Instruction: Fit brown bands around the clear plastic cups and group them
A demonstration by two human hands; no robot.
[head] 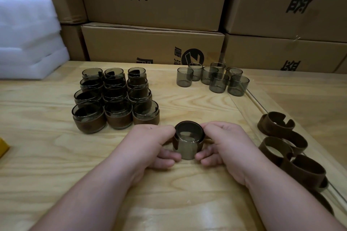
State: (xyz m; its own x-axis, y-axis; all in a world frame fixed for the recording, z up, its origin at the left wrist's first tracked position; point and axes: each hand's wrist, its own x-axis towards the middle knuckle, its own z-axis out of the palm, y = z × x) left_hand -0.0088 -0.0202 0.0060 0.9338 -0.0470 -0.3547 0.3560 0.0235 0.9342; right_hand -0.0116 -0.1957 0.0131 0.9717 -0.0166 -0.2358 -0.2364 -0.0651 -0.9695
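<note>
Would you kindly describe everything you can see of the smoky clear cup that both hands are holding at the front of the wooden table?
The smoky clear plastic cup is a short, straight-walled cylinder, upright with its open mouth up and nothing visible inside. A dark brown band wraps its far side and flanks; the near wall shows bare through the band's gap. It sits at the front middle of the light wooden table, though contact with the top is hard to confirm. The left hand and right hand grip it from either side, thumbs near the rim, fingers low.

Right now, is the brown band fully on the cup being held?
Partly on. The brown band wraps the back and sides of the cup, but its ends leave the front bare, gripped by both hands.
</note>
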